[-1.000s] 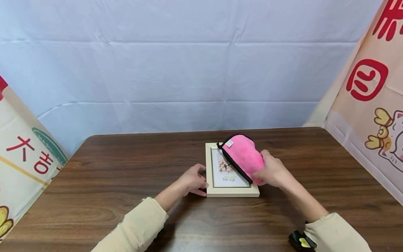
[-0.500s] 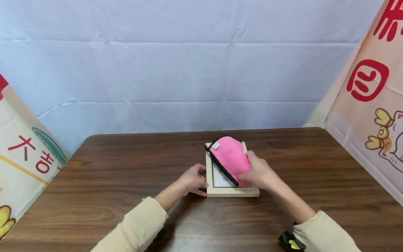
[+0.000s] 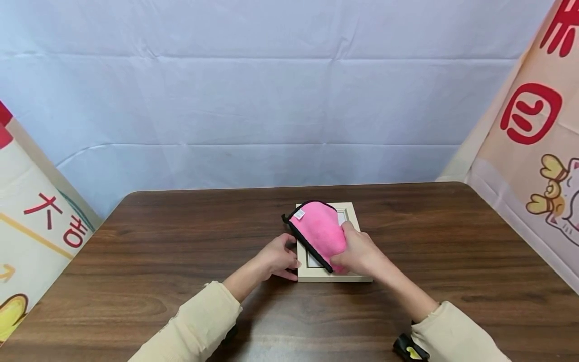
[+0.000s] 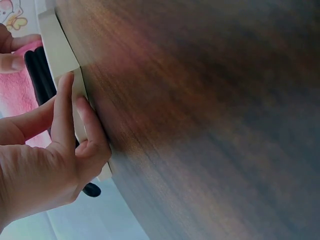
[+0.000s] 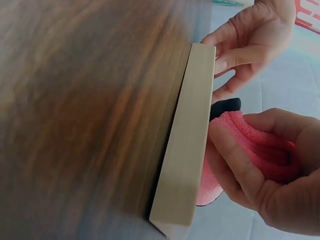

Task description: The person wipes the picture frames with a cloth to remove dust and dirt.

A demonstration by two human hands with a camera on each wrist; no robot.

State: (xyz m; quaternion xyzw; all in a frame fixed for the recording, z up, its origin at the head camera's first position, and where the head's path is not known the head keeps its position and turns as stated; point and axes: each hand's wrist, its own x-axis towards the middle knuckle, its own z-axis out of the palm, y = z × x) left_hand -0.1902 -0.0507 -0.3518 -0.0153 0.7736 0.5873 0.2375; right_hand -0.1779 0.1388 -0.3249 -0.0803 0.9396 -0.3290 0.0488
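Observation:
A cream picture frame (image 3: 334, 277) lies flat on the wooden table, its picture mostly covered. Across it rests a folded pink cleaning cloth (image 3: 318, 229) with black trim and a small white tag. My right hand (image 3: 362, 254) grips the cloth by its near right end, thumb on top; in the right wrist view the plush cloth (image 5: 270, 155) bunches between thumb and fingers. At the frame's left edge, my left hand (image 3: 277, 259) rests with extended fingers. The left wrist view shows the fingers (image 4: 63, 107) touching the frame's side (image 4: 77, 100).
The brown wooden table (image 3: 181, 241) extends around the frame on all sides. Behind it hangs a pale, creased cloth backdrop (image 3: 249, 100). Printed banners flank the table at left (image 3: 40, 241) and right (image 3: 529, 176).
My right hand has slid the pink cloth leftward and slightly nearer across the picture frame, uncovering its upper right corner. The left hand and frame stay in place.

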